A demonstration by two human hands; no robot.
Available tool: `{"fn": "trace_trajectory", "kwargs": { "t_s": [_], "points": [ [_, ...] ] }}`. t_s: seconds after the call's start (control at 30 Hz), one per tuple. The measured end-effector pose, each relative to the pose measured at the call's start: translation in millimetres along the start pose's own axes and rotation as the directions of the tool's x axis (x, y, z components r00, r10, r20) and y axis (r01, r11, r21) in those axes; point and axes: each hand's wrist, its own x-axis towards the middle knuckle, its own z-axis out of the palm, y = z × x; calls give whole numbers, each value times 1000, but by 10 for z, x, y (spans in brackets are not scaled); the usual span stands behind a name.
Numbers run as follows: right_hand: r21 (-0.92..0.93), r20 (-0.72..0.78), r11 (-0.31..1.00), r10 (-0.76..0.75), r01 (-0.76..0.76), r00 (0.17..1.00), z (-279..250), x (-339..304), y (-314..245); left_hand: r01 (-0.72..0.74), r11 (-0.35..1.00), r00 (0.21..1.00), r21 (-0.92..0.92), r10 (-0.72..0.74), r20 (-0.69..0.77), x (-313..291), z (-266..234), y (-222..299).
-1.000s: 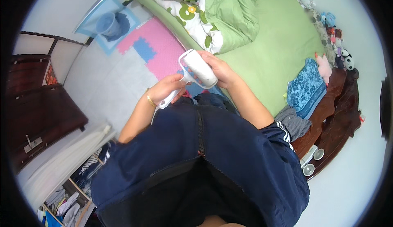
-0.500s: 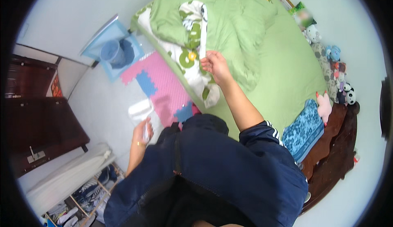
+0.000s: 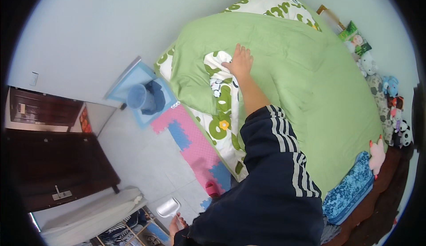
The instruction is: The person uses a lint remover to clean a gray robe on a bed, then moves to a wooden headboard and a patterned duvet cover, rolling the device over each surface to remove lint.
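My left hand is low at the left, closed around the handle of a lint roller with a white cylinder, held over the floor beside the bed. My right arm stretches far across the bed. Its hand rests with fingers spread on the green quilt, holding nothing. Beside that palm lies a turned-back part of the quilt, the white lining with green pattern and a yellow flower.
A pink and blue foam mat runs along the bed. Behind it stands a blue bin in a light-blue frame. Soft toys line the right wall, near a blue folded cloth. A dark door and clothes shelf are left.
My right hand has moved farther over the bed and gone from pinching the quilt's white edge to lying spread. The left hand with the roller now appears lower in view.
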Motion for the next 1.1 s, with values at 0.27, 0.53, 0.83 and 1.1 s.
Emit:
{"fn": "trace_trajectory", "kwargs": {
  "t_s": [0.27, 0.53, 0.83, 1.1],
  "points": [
    [54, 420, 916, -381, 397, 823, 936, -969, -185, 30, 999, 999, 13, -30, -26, 19, 168, -119],
    [847, 178, 518, -483, 116, 857, -849, -869, 294, -94, 916, 994, 390, 65, 89, 74, 1460, 64],
    [-460, -668, 86, 623, -884, 408, -4888, -3371, 5932, -269, 793, 912, 547, 27, 410, 103, 2495, 87],
    [-730, -371, -408, 910, -548, -184, -4840, -7083, 5393, -287, 693, 899, 661, -45, 437, 51, 2875, -23]
  ]
}}
